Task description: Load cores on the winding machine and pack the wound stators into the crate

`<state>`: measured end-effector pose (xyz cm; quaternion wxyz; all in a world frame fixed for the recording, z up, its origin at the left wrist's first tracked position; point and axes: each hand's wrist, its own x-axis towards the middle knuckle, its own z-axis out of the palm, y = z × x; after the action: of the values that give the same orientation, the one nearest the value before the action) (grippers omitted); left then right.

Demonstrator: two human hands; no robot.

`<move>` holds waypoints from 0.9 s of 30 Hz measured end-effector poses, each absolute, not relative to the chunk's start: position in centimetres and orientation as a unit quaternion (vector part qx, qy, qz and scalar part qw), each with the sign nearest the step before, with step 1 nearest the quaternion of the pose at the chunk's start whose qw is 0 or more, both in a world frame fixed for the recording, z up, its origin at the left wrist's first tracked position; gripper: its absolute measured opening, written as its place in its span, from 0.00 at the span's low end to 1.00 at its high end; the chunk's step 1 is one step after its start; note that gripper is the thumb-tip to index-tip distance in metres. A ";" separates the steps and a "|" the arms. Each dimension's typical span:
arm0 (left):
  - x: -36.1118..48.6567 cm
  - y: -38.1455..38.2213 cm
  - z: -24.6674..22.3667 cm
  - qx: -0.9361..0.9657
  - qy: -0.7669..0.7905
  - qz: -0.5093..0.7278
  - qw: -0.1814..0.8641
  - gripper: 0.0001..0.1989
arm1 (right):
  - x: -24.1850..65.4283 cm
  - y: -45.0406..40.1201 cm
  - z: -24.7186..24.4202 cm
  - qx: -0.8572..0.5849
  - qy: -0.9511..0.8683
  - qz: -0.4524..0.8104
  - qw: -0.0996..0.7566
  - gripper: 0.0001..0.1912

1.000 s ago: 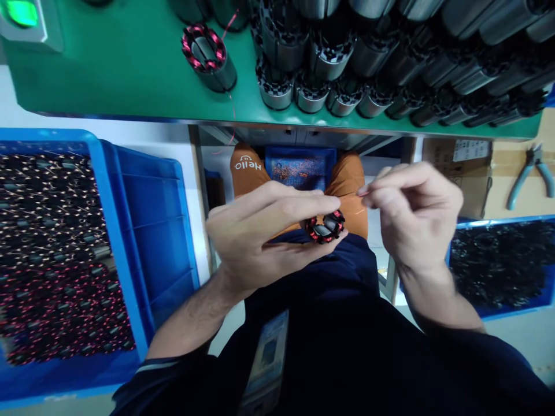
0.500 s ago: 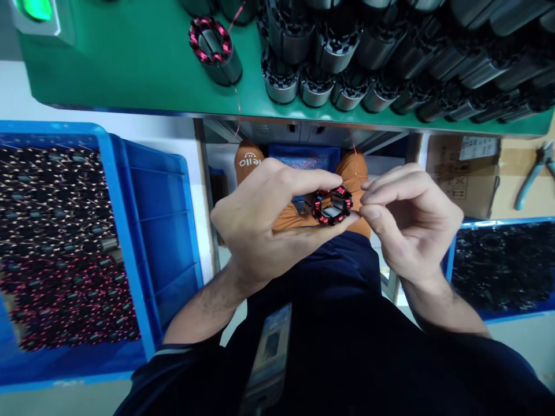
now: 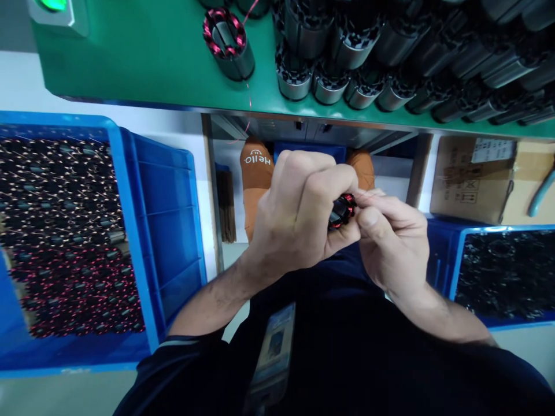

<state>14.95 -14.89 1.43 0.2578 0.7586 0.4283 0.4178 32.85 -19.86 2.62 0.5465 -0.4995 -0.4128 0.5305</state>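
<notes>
My left hand is wrapped round a motor stator, a black ring with red wire coils, over my lap. Its fingers cover much of the stator, and only the right part of the open end shows. Close against the right side of the stator, my right hand pinches a thin reddish wire between thumb and forefinger. On the green bench another stator with red coils stands alone, a loose wire end hanging over the edge below it.
Rows of unwound stators stand on the green bench. A blue crate of wound stators is at left. At right are a cardboard box, a light-blue tool handle and a blue bin of black parts.
My left fingers have curled further over the stator and hide more of it. My right hand has moved left, against the stator. The whole view has shifted slightly.
</notes>
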 end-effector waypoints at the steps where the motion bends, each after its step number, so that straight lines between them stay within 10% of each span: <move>1: 14.8 -14.9 1.4 0.758 0.429 0.412 0.268 0.20 | 32.7 -19.9 2.4 -0.507 -0.398 0.532 0.549 0.08; 11: 14.9 -15.2 1.2 0.783 0.389 0.454 0.169 0.06 | 33.1 -19.1 2.7 -0.513 -0.392 0.549 0.532 0.07; 19: 14.4 -15.3 2.9 0.726 0.378 0.473 0.327 0.02 | 36.4 -16.7 5.2 -0.507 -0.609 0.445 0.417 0.08; 24: 13.1 -13.8 0.5 0.600 0.327 0.251 0.686 0.31 | 39.2 -15.3 7.3 -0.432 -0.770 0.360 0.301 0.09; 27: 12.6 -14.5 -1.5 0.618 0.383 0.325 0.604 0.36 | 40.1 -15.6 6.2 -0.475 -0.675 0.485 0.288 0.06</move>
<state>12.63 -14.53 -1.47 0.6042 0.6182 0.3833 0.3254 40.06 -15.57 6.18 0.2884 -0.4755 -0.6750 0.4849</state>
